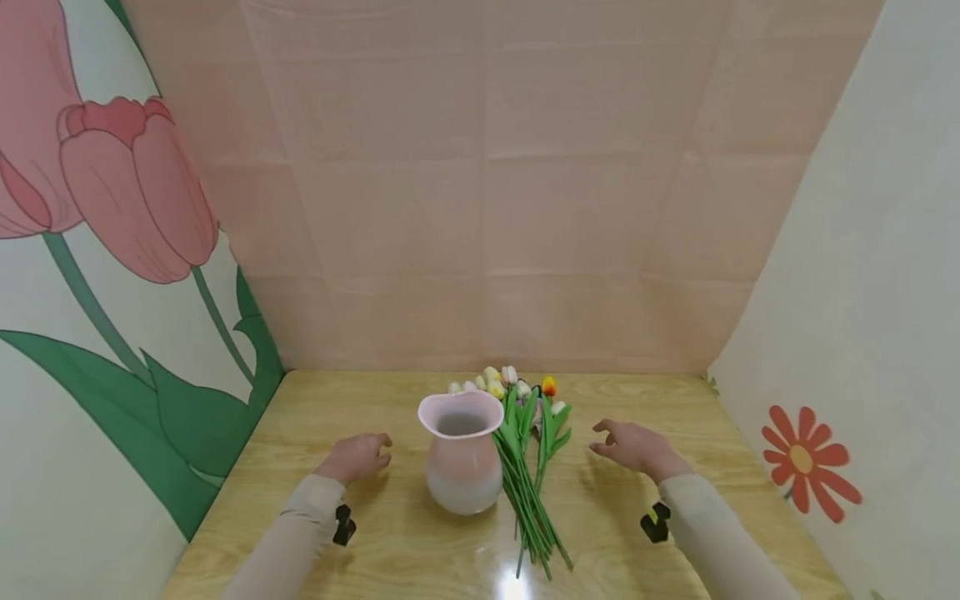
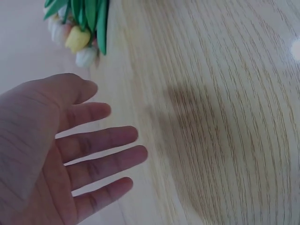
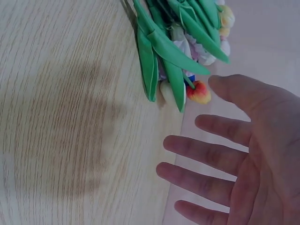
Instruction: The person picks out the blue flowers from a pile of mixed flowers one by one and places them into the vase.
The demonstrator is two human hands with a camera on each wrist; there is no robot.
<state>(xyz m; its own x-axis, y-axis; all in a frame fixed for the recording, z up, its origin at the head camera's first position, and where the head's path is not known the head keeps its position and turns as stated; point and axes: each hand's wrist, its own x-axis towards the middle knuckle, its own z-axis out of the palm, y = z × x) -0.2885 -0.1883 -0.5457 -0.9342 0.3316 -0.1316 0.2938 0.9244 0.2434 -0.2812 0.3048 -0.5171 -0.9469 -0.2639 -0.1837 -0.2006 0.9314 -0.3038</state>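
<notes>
A pink and white vase (image 1: 465, 467) with a wavy, flared rim stands upright on the wooden table. Against its right side in the head view lies a bunch of artificial tulips (image 1: 528, 492), stems toward the front, with white, yellow and pink heads at the back. One orange-red tulip (image 3: 199, 92) shows clearly in the right wrist view. Left of the vase hovers my left hand (image 1: 356, 458), fingers spread and holding nothing. My right hand (image 1: 633, 446) is to the right of the tulips, its fingers also spread, with nothing in it.
The wooden table (image 1: 360, 550) ends at a pinkish cloth backdrop (image 1: 480, 208). Side walls flank it: large painted tulips (image 1: 142, 183) on the left, a red painted flower (image 1: 802, 458) on the right. Dark devices (image 1: 656, 522) sit at both wrists.
</notes>
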